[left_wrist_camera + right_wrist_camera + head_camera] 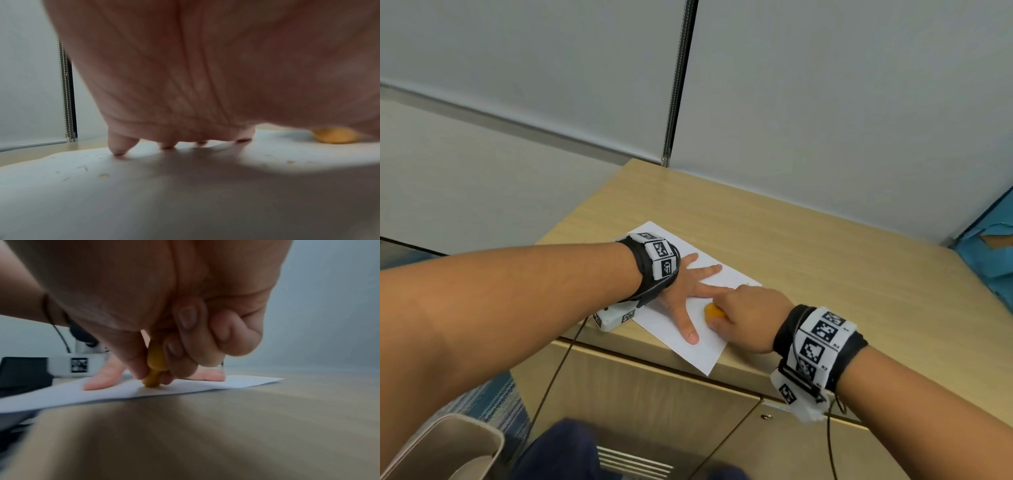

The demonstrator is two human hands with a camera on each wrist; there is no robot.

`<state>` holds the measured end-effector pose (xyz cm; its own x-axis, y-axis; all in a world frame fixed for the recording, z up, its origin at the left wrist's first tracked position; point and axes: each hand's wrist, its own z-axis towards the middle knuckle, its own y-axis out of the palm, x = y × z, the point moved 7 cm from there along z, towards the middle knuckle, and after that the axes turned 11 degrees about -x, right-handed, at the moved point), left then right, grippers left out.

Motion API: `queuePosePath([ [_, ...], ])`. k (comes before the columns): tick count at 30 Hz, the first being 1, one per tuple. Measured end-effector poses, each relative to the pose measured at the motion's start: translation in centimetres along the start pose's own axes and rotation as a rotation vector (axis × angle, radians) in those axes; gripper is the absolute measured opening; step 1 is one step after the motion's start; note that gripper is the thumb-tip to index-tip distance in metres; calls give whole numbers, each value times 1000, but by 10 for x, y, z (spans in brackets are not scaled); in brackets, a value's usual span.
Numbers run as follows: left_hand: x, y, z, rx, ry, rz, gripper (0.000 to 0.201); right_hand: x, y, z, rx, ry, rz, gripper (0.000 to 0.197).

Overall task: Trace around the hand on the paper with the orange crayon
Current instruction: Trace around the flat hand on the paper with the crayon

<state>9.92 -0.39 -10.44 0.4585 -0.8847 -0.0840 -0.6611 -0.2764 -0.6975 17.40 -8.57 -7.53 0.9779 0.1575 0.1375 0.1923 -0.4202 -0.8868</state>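
My left hand (685, 291) lies flat on the white paper (729, 274) with fingers spread, thumb pointing toward the table's near edge. In the left wrist view its fingertips (119, 151) press the paper (102, 186). My right hand (743, 315) grips the stubby orange crayon (714, 312), whose tip touches the sheet between the left thumb and index finger. In the right wrist view the crayon (155, 369) stands nearly upright on the paper (236, 382), pinched by curled fingers (185, 353). The crayon (335, 135) also shows at the right in the left wrist view.
The paper sits at the near left corner of a light wooden table (825, 257), overhanging its front edge. A small white box (613, 317) with a cable rests beside my left wrist. Blue material (989, 253) lies at the table's far right.
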Motion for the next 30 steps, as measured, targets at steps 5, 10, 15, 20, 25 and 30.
queuePosePath([
  [5, 0, 2, 2, 12, -19, -4, 122, 23, -9, 4, -3, 131, -72, 38],
  [10, -1, 2, 3, 22, -4, -2, 123, -11, 1, -4, 14, -39, -60, 43],
  [15, 0, 3, 3, 13, -21, 3, 127, 14, -9, 2, -7, 79, -32, 38],
  [20, -1, 4, 6, 9, -15, 7, 130, -15, -1, 1, -60, -76, 25, 38],
  [25, -1, 5, 5, -4, -34, 13, 129, 2, -10, 8, -21, 45, -45, 37],
  [30, -1, 4, 5, 5, -26, 11, 130, -15, -7, 3, -13, -62, -17, 36],
])
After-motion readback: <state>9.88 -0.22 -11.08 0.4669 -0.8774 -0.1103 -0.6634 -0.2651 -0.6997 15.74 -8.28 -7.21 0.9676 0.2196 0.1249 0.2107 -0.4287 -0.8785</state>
